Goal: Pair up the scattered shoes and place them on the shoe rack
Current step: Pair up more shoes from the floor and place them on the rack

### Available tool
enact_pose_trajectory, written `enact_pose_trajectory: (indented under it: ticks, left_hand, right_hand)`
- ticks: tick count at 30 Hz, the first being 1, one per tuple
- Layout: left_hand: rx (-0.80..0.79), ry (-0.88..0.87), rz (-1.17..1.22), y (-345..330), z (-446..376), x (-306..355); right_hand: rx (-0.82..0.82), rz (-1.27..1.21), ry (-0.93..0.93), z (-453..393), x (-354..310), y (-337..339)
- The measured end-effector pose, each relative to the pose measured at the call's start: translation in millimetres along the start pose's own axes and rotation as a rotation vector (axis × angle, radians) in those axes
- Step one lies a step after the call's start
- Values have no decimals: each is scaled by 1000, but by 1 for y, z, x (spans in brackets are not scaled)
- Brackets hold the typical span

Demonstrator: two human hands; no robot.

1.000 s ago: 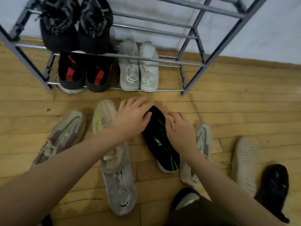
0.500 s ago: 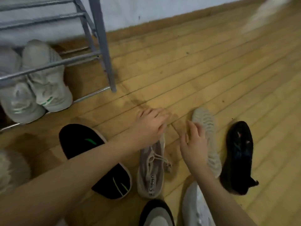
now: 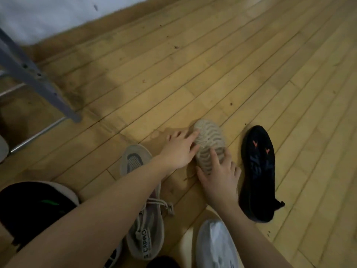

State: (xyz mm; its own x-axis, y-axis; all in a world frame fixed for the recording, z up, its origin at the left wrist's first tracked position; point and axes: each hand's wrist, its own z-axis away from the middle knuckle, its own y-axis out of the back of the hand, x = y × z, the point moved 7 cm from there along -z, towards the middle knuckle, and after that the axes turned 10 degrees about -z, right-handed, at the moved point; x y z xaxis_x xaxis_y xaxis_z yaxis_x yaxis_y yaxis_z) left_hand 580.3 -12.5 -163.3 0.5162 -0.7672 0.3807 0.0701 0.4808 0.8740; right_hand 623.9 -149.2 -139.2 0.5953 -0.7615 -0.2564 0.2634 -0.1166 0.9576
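A beige shoe (image 3: 210,136) lies sole-up on the wooden floor, its wavy tread showing. My right hand (image 3: 218,178) wraps its middle, thumb on one side and fingers over the sole. My left hand (image 3: 179,151) has spread fingertips and thumb against the shoe's left edge near the toe. A black shoe (image 3: 258,171) with orange marks lies just right of it. A grey-pink knit sneaker (image 3: 146,225) lies under my left forearm. The grey shoe rack (image 3: 38,80) shows only a leg and low bars at the far left.
A black shoe with a green stripe (image 3: 32,206) lies at the lower left, and a white shoe (image 3: 214,246) at the bottom edge. The skirting and white wall (image 3: 58,14) run along the top left. Bare floorboards (image 3: 251,64) spread to the right.
The view swung right, away from the rack. Both hands left the black green-striped shoe and moved onto the beige sole-up shoe; the right hand now closes around it.
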Motion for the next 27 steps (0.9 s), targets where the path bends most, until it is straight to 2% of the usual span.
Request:
enact_pose_trajectory:
  ticks: [5,11,16,20,23,27]
  left_hand:
    - [41,52,113,13,16,-14]
    - [319,151,176,78,85,-61]
    - [554,314,184,121,182,-108]
    - [645,465,184,132,263,-145]
    - [734,544,250,132,324,-167]
    - [785,607,389,122,387,-188]
  right_hand:
    - [42,-9,114,2,-23,18]
    - [96,-146,369,25,-105,42]
    - [40,-272,581,62,-190,46]
    - [-1,-431,766,110,-251,46]
    - [-96,-552,843,146,-285,42]
    - [-255,-577,918,188,-312,26]
